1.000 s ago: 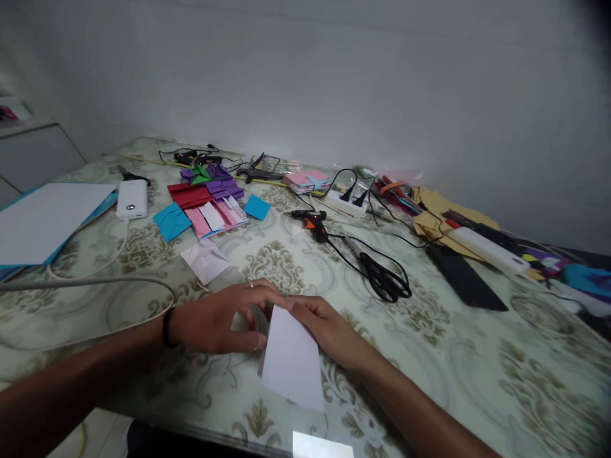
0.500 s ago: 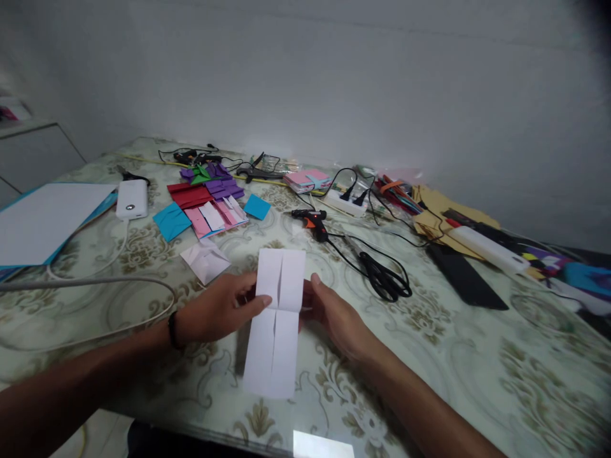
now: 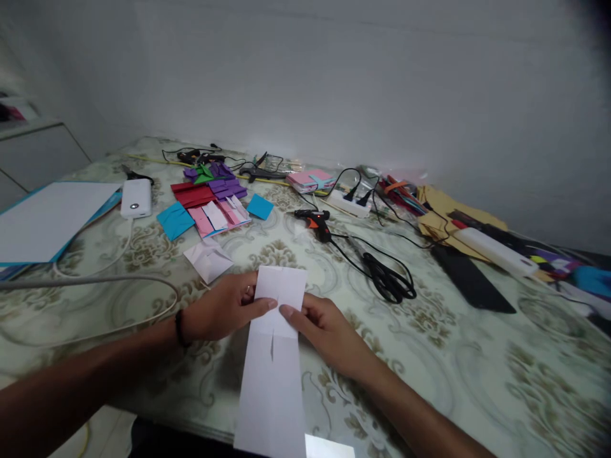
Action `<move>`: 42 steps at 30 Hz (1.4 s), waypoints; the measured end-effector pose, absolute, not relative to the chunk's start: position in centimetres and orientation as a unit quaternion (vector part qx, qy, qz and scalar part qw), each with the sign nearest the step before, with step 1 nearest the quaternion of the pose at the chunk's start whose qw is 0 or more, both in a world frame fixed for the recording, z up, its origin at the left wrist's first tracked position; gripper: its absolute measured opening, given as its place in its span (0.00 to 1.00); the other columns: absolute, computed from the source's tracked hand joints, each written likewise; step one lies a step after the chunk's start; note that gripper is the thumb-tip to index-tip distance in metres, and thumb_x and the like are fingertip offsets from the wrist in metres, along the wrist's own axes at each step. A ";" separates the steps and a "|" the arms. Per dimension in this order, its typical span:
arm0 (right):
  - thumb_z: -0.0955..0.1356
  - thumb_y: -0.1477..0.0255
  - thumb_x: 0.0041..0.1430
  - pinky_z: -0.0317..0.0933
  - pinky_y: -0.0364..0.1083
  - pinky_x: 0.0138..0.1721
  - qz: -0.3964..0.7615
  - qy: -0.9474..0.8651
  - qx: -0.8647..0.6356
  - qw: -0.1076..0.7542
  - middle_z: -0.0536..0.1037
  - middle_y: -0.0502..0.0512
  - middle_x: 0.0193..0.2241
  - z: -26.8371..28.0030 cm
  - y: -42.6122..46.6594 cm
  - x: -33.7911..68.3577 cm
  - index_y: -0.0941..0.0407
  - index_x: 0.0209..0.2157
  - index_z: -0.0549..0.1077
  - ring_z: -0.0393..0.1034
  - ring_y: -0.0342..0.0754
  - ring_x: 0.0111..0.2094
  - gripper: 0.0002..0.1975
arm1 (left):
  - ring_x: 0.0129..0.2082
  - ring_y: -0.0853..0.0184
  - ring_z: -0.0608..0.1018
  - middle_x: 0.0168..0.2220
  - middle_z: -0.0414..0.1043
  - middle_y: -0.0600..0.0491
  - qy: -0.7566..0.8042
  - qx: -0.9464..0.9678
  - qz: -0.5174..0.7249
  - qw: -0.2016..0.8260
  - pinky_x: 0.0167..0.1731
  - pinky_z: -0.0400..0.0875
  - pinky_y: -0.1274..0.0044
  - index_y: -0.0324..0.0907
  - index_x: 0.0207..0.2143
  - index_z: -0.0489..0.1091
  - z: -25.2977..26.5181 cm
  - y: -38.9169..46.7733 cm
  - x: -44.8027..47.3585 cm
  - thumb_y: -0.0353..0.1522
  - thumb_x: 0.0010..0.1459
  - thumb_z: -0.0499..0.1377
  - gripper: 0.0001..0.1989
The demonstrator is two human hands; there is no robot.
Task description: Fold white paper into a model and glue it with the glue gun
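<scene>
A long white folded paper strip (image 3: 273, 388) is held between both hands, with a crease across it and a narrow slit down its middle. My left hand (image 3: 229, 307) grips its left edge, thumb on the front face and fingers behind. On the right edge my right hand (image 3: 329, 327) pinches it, thumb tip close to the left one. The strip's lower end reaches past the table's front edge. Just beyond my left hand lies a white folded paper piece (image 3: 209, 259). Further off are pink and white folded papers (image 3: 220, 216) and a blue folded paper (image 3: 175, 221).
A glue gun (image 3: 314, 221) with a coiled black cable (image 3: 387, 280) lies ahead. To the right are a black phone (image 3: 472, 280) and brown paper (image 3: 439, 222). A power bank (image 3: 136, 198) and white sheets (image 3: 57, 216) lie left. A power strip (image 3: 351, 202) sits behind.
The strip has shifted down toward me, and more of its length shows at the bottom. My right thumb has moved from beside the paper onto its front face.
</scene>
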State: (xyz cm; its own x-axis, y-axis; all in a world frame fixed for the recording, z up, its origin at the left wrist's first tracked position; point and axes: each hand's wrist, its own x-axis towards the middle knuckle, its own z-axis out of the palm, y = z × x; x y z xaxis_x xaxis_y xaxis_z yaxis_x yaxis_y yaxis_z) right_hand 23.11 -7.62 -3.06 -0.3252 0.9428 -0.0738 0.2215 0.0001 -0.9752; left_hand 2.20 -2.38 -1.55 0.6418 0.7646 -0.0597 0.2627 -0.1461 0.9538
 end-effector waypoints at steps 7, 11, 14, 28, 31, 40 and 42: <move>0.66 0.60 0.67 0.60 0.40 0.25 0.542 -0.580 -0.457 0.401 0.70 0.45 0.20 -2.9 -7.5 23.4 0.57 0.38 0.76 0.66 0.41 0.22 0.14 | 0.22 0.73 0.68 0.23 0.66 0.59 0.345 0.722 0.291 0.525 0.21 0.59 0.82 0.39 0.33 0.69 -1.5 -2.2 1.8 0.38 0.65 0.57 0.11; 0.69 0.62 0.63 0.62 0.41 0.28 0.551 -0.552 -0.447 0.437 0.75 0.48 0.23 -3.1 -7.5 23.8 0.54 0.41 0.81 0.68 0.42 0.24 0.12 | 0.33 0.67 0.76 0.31 0.76 0.51 0.294 0.728 0.309 0.537 0.32 0.70 0.79 0.37 0.36 0.75 -1.2 -2.0 1.5 0.37 0.66 0.56 0.13; 0.71 0.64 0.60 0.64 0.43 0.30 0.565 -0.527 -0.440 0.457 0.81 0.52 0.30 -3.5 -7.4 24.1 0.53 0.39 0.83 0.70 0.45 0.28 0.10 | 0.40 0.61 0.79 0.37 0.80 0.46 0.256 0.726 0.297 0.564 0.39 0.73 0.75 0.38 0.38 0.79 -0.8 -1.9 1.4 0.36 0.65 0.57 0.13; 0.68 0.60 0.61 0.67 0.42 0.24 0.657 -0.456 -0.377 0.466 0.74 0.54 0.30 -2.7 -7.0 23.8 0.54 0.43 0.80 0.69 0.47 0.30 0.15 | 0.39 0.66 0.77 0.40 0.79 0.49 0.292 0.767 0.287 0.495 0.39 0.69 0.76 0.40 0.44 0.78 -0.8 -1.5 1.4 0.28 0.63 0.53 0.14; 0.70 0.60 0.61 0.65 0.41 0.27 0.620 -0.485 -0.419 0.452 0.73 0.51 0.30 -2.7 -7.0 23.7 0.53 0.45 0.79 0.67 0.44 0.30 0.15 | 0.42 0.64 0.77 0.44 0.77 0.49 0.279 0.762 0.278 0.514 0.42 0.69 0.74 0.40 0.46 0.76 -0.5 -1.4 1.1 0.32 0.64 0.54 0.14; 0.73 0.63 0.59 0.57 0.42 0.27 0.544 -0.539 -0.473 0.436 0.63 0.43 0.20 -2.8 -6.9 23.5 0.53 0.47 0.78 0.60 0.42 0.23 0.16 | 0.42 0.64 0.78 0.47 0.69 0.48 0.289 0.683 0.282 0.609 0.40 0.74 0.74 0.41 0.47 0.70 -1.0 -2.3 2.0 0.32 0.57 0.63 0.14; 0.73 0.64 0.58 0.57 0.42 0.26 0.535 -0.545 -0.474 0.439 0.61 0.43 0.19 -2.7 -6.9 23.4 0.53 0.48 0.78 0.59 0.41 0.23 0.16 | 0.40 0.65 0.78 0.43 0.71 0.50 0.297 0.672 0.286 0.615 0.38 0.73 0.75 0.41 0.47 0.68 -1.3 -2.3 2.1 0.30 0.58 0.61 0.14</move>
State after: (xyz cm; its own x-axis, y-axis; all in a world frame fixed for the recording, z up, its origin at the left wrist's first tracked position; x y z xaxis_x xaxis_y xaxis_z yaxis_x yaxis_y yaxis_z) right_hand 23.43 -6.88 -2.75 -0.1657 0.9858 -0.0281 0.0469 -0.0206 -0.9987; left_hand 2.14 -2.29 -1.31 0.6595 0.7515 0.0189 0.0473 -0.0665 0.9967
